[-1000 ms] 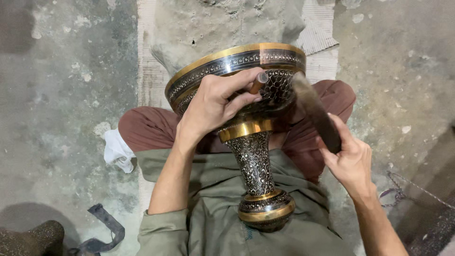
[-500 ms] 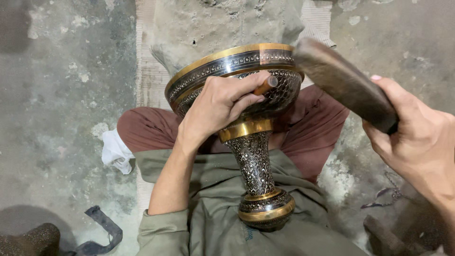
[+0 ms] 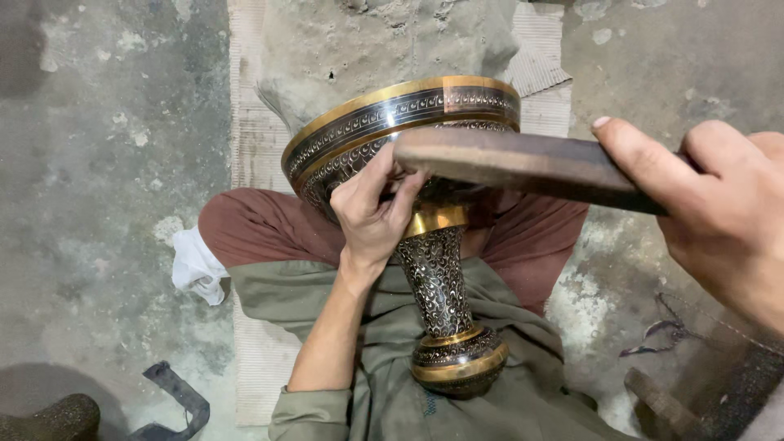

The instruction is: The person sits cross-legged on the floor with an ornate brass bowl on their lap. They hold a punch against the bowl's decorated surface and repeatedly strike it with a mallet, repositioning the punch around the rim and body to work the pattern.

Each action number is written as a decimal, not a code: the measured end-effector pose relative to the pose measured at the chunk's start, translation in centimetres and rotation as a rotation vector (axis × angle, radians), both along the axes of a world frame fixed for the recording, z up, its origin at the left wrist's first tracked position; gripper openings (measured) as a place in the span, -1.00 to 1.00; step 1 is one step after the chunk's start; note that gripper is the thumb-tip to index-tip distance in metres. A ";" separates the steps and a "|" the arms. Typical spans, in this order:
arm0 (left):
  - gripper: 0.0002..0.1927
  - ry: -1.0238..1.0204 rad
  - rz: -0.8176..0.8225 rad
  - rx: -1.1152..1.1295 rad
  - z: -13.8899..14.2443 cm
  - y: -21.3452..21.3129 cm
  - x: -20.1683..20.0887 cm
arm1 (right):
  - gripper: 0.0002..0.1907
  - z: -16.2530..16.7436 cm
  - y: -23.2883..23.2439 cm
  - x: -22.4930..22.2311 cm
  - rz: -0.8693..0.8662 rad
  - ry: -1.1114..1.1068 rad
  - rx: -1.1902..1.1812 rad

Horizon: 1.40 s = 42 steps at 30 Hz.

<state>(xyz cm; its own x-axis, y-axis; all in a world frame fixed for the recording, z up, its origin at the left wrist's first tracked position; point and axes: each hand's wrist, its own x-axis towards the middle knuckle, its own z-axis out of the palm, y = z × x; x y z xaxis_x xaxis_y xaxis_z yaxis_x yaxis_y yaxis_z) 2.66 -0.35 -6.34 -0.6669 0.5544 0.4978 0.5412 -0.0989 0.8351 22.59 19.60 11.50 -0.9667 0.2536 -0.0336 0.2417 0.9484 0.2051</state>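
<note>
I saw the goblet [image 3: 425, 245] lying across the lap, its inside hidden from me. My left hand [image 3: 374, 214] pinched a small tool against the bowl. My right hand [image 3: 719, 212] was clenched around a wooden mallet [image 3: 523, 162] over the rim.

Your inventory, counted:
- One engraved brass goblet-shaped stand [image 3: 425, 212], resting on your lap.
- One dark wooden mallet [image 3: 523, 163].
- Two hands of yours: left hand [image 3: 374, 214] and right hand [image 3: 719, 212].
- One white rag [image 3: 196, 265] beside your knee.
- One woven mat [image 3: 261, 163] under you.
- One dark metal strip [image 3: 175, 396] on the floor.
</note>
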 end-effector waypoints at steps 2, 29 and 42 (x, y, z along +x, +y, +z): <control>-0.66 -0.043 -0.075 0.035 0.2 0.3 -0.4 | -0.22 -0.8 0.6 -0.1 -0.054 -0.090 -0.041; -0.56 0.137 -0.698 -0.252 4.9 2.6 -6.2 | -0.31 -8.5 -2.1 5.1 -0.359 0.113 -0.265; -0.72 0.101 -0.645 -0.259 5.6 2.1 -5.7 | -0.51 -4.6 -2.0 4.1 -0.237 0.436 -0.438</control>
<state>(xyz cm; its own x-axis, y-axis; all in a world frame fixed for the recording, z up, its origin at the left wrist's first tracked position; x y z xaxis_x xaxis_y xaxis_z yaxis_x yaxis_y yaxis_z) -3.04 1.75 -0.69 -0.1224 0.9330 0.3383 0.5181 -0.2307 0.8236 26.66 17.58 6.91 -0.8349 0.5129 0.1996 0.4274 0.8328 -0.3518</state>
